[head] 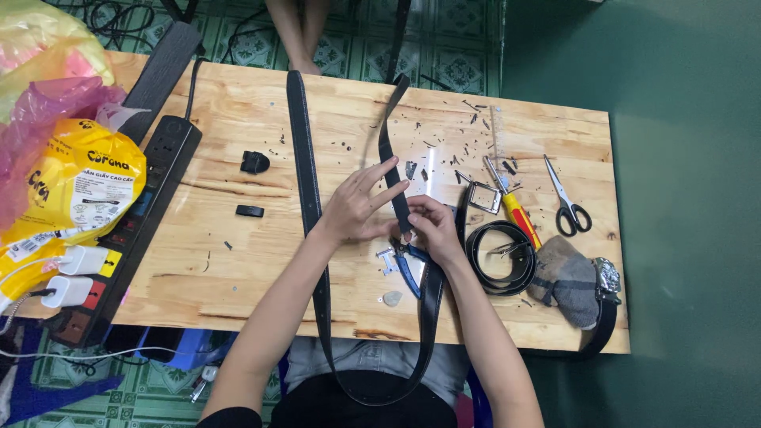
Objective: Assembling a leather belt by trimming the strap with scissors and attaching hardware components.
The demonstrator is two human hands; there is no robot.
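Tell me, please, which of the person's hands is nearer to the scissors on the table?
The right hand. It rests on the black belt near the table's middle, with the scissors off to its right by the far edge. The left hand lies farther left, beyond the right one.

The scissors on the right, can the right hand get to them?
Probably yes. The scissors lie open on bare wood, but the right hand is pinching the black belt and must release it.

We have just one camera, worn on the head. We look almost straight down at the wooden table (238, 261) from close above, with our own two arms reaching up into the picture from the bottom edge, and green floor around
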